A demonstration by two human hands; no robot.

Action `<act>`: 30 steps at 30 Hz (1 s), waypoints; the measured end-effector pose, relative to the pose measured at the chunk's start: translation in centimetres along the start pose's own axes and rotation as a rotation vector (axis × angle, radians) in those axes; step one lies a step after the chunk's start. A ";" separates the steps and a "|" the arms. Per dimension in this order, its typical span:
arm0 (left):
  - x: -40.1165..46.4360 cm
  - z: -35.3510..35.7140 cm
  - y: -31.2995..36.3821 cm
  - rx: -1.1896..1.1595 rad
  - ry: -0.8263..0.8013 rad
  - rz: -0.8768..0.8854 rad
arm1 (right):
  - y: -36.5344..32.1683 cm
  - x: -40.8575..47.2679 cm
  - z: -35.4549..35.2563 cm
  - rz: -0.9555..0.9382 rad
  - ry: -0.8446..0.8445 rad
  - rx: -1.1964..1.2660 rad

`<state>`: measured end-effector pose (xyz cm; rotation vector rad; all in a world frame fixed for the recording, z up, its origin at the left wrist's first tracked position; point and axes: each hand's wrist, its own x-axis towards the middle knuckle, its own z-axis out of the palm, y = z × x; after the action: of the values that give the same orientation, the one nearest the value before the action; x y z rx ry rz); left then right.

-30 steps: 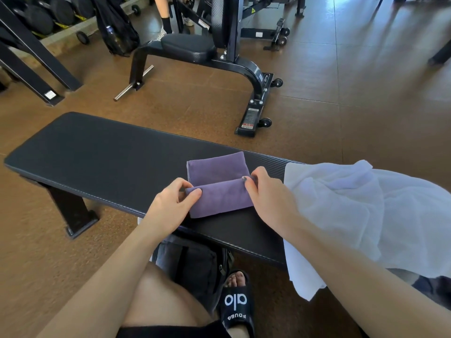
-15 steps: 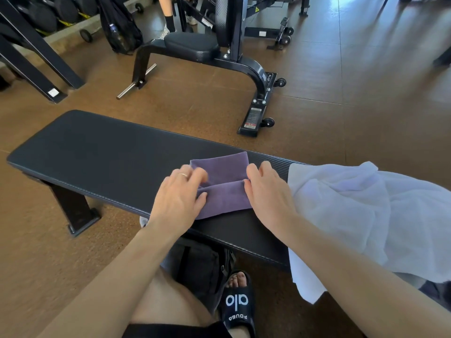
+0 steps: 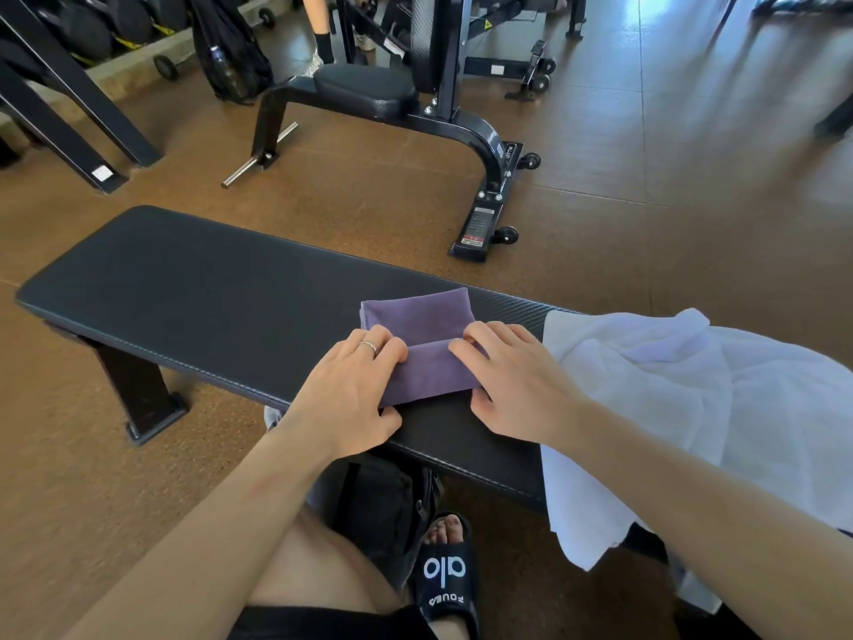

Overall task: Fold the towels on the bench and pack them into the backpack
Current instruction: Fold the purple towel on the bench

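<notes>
A small purple towel lies folded on the black padded bench, its near half doubled over the far half. My left hand rests flat on the towel's left end, thumb under its near edge. My right hand presses on the right end with fingers on the fold line. A large white towel lies crumpled on the bench's right part and hangs over the near edge. A dark backpack stands on the floor under the bench, between my knee and my foot, mostly hidden.
A black exercise machine stands on the brown floor beyond the bench. Weight racks and a hanging black bag are at the far left. Another person's leg shows at the top. My sandalled foot is below the bench.
My left hand has gone from pinching the towel's near-left corner to lying flat on its left end. The near half is now pressed down. My right hand stayed on the right end.
</notes>
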<state>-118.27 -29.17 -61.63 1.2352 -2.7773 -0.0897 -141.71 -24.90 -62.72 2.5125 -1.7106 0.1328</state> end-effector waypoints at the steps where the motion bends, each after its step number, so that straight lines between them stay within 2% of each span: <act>1: 0.1 0.0 0.1 0.007 0.009 -0.005 | 0.0 0.1 0.0 -0.001 -0.005 0.007; 6: 0.3 -0.6 0.3 -0.018 0.094 -0.039 | 0.1 0.4 0.1 0.034 0.091 0.064; 10: -0.2 -1.2 0.4 -0.172 0.122 -0.167 | -0.3 0.8 0.0 0.190 0.231 0.378; 13: -0.4 -1.4 0.3 -0.457 0.138 -0.344 | -0.1 0.5 -0.6 0.305 0.110 0.531; 15: 0.0 -1.3 0.2 -0.586 0.161 -0.431 | -0.1 0.3 -1.0 0.384 0.132 0.614; 21: 1.0 -0.2 -0.5 -0.730 0.151 -0.602 | -0.1 1.4 -0.4 0.539 0.072 0.717; 24: 1.2 0.1 -1.0 -0.750 0.133 -0.659 | -0.1 2.0 -0.1 0.567 0.087 0.706; 30: 2.1 0.8 -1.0 -0.611 0.142 -0.657 | 0.3 3.0 0.9 0.584 0.074 0.637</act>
<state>-119.03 -31.41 -62.41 1.7753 -1.8791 -0.7850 -140.86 -27.90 -63.26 2.1859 -2.6360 0.9282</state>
